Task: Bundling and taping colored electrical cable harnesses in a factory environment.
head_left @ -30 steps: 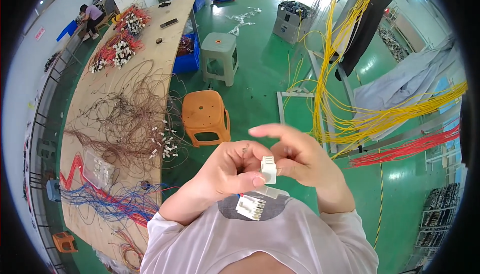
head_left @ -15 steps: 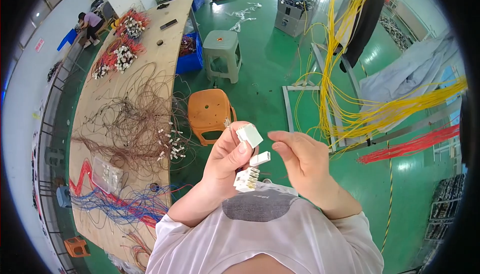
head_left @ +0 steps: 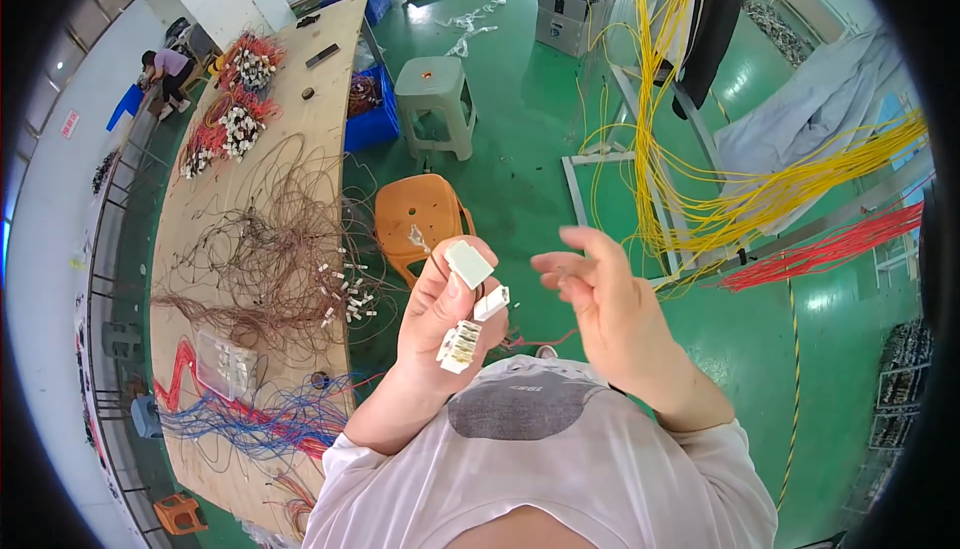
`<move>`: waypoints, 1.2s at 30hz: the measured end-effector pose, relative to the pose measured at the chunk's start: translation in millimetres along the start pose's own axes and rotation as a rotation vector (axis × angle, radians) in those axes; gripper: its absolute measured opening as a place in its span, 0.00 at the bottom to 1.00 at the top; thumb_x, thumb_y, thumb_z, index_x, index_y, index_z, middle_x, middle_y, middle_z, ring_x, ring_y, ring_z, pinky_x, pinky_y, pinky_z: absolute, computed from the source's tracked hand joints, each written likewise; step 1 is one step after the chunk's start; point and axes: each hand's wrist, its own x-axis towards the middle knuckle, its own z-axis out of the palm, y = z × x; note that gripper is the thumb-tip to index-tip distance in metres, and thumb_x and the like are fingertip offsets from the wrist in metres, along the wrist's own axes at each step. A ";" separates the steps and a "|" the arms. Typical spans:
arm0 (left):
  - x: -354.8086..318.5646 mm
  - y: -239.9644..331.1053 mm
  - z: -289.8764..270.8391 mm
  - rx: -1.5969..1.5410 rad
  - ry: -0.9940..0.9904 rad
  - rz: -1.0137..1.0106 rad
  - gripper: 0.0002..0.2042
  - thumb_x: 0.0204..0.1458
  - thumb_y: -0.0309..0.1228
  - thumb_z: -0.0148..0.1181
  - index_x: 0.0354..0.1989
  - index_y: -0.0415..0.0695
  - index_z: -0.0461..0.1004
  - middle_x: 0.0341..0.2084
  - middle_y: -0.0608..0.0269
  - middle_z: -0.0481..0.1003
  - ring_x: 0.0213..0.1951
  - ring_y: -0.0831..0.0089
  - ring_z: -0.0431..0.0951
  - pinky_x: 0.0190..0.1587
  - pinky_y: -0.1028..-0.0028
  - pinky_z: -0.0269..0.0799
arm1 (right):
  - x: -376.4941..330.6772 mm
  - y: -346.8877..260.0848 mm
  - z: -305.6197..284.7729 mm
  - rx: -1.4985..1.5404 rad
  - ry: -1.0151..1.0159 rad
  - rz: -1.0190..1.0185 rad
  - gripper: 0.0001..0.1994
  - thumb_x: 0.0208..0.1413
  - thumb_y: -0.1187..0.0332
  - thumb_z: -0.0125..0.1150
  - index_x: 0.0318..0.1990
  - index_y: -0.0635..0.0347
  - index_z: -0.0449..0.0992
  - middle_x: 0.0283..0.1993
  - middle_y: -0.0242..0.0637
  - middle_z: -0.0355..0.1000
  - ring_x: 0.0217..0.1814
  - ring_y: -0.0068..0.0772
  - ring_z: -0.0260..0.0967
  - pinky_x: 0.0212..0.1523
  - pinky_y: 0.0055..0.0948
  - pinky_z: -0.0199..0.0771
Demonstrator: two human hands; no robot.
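Observation:
In front of my chest, my left hand (head_left: 425, 324) is closed round several white plastic wire connectors. A square white connector (head_left: 468, 263) sits uppermost between thumb and fingers. Below it juts a smaller white connector (head_left: 491, 303), and lowest is a white connector (head_left: 460, 347) with a row of metallic contacts. Thin wires run from them, mostly hidden by the hand. To the right, apart from the connectors, my right hand (head_left: 615, 314) is raised with its fingers bent and spread. I make out nothing in it.
A long wooden table (head_left: 320, 149) at left carries tangled brown wires (head_left: 270, 209), blue wires (head_left: 260, 414) and a clear plastic box (head_left: 227, 367). An orange stool (head_left: 420, 211) and grey stool (head_left: 432, 89) stand beside it. Yellow wires (head_left: 655, 169) hang on a metal frame at right.
My right hand's fingers have spread and drawn back from the connectors. My left hand has shifted slightly left with the connectors still in it, and the whole view has turned a little.

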 end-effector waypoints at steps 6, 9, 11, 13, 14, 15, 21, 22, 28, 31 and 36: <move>-1.1 -3.1 -1.6 -0.054 -0.012 0.006 0.15 0.48 0.37 0.54 0.40 0.42 0.61 0.17 0.68 0.64 0.14 0.83 0.59 0.13 0.82 0.48 | 4.8 -13.0 -6.1 -0.115 -0.005 0.000 0.06 0.50 0.78 0.49 0.36 0.66 0.66 0.28 0.41 0.71 0.24 0.35 0.69 0.22 0.26 0.67; -1.8 -4.7 -0.2 -0.066 -0.014 -0.027 0.15 0.48 0.36 0.54 0.40 0.42 0.61 0.20 0.68 0.65 0.17 0.83 0.63 0.15 0.83 0.54 | 11.5 -29.1 1.1 0.433 -0.147 0.092 0.04 0.51 0.77 0.49 0.34 0.68 0.66 0.24 0.35 0.70 0.22 0.16 0.63 0.17 0.18 0.61; -3.0 -4.2 0.2 -0.054 0.013 -0.004 0.15 0.48 0.35 0.54 0.41 0.43 0.62 0.24 0.68 0.66 0.23 0.82 0.67 0.21 0.83 0.61 | 15.6 -33.1 2.2 0.614 -0.185 0.233 0.04 0.51 0.77 0.49 0.34 0.67 0.66 0.23 0.35 0.69 0.20 0.16 0.62 0.15 0.17 0.59; -3.9 -4.9 -1.5 -0.062 0.003 -0.007 0.14 0.48 0.35 0.54 0.41 0.43 0.62 0.25 0.68 0.66 0.26 0.82 0.67 0.25 0.82 0.63 | 15.5 -33.0 3.5 0.792 -0.229 0.376 0.04 0.51 0.76 0.49 0.34 0.66 0.65 0.22 0.36 0.69 0.18 0.15 0.60 0.13 0.16 0.56; -4.1 -5.0 -2.2 -0.069 -0.010 -0.013 0.14 0.48 0.34 0.54 0.41 0.43 0.62 0.27 0.68 0.66 0.29 0.81 0.68 0.28 0.82 0.64 | 14.0 -30.0 4.5 0.869 -0.232 0.395 0.04 0.52 0.75 0.49 0.34 0.65 0.64 0.21 0.36 0.68 0.15 0.15 0.58 0.12 0.15 0.54; -4.0 -4.7 -1.7 -0.093 -0.020 -0.026 0.14 0.49 0.34 0.54 0.40 0.43 0.62 0.29 0.68 0.66 0.29 0.81 0.67 0.29 0.81 0.64 | 12.9 -27.5 4.9 0.946 -0.234 0.413 0.04 0.52 0.74 0.49 0.34 0.64 0.63 0.19 0.36 0.67 0.13 0.14 0.55 0.11 0.14 0.51; -4.4 -7.2 2.0 -0.065 -0.037 0.009 0.13 0.49 0.33 0.53 0.40 0.44 0.62 0.30 0.69 0.64 0.28 0.81 0.66 0.27 0.82 0.63 | 11.9 -22.5 6.5 1.086 -0.232 0.448 0.05 0.53 0.72 0.49 0.32 0.63 0.63 0.17 0.35 0.65 0.11 0.15 0.53 0.10 0.14 0.50; -5.2 -7.7 -0.1 -0.046 -0.025 -0.012 0.13 0.49 0.34 0.53 0.41 0.44 0.62 0.31 0.69 0.64 0.27 0.82 0.65 0.25 0.82 0.61 | 11.4 -20.7 7.2 1.086 -0.233 0.447 0.05 0.53 0.72 0.49 0.32 0.63 0.63 0.17 0.35 0.65 0.11 0.15 0.53 0.10 0.14 0.50; -6.8 -19.3 6.7 0.345 0.051 0.186 0.12 0.50 0.34 0.52 0.40 0.44 0.61 0.29 0.68 0.66 0.21 0.86 0.64 0.19 0.86 0.57 | 7.8 -18.8 10.8 1.123 -0.128 0.421 0.07 0.53 0.70 0.50 0.32 0.64 0.62 0.17 0.35 0.64 0.10 0.15 0.53 0.09 0.14 0.50; -6.5 -15.3 2.7 0.326 -0.002 0.108 0.12 0.51 0.34 0.51 0.40 0.43 0.62 0.28 0.69 0.66 0.19 0.87 0.63 0.17 0.88 0.57 | 7.4 -16.5 11.1 1.113 -0.098 0.416 0.07 0.52 0.70 0.52 0.33 0.63 0.62 0.17 0.34 0.64 0.11 0.15 0.55 0.09 0.13 0.52; -10.5 -16.6 0.4 0.199 0.010 0.074 0.11 0.51 0.32 0.51 0.40 0.43 0.63 0.27 0.68 0.66 0.17 0.88 0.61 0.17 0.88 0.56 | 0.1 -0.6 9.3 0.482 -0.132 0.209 0.07 0.50 0.71 0.55 0.27 0.65 0.65 0.17 0.34 0.65 0.13 0.15 0.58 0.13 0.16 0.55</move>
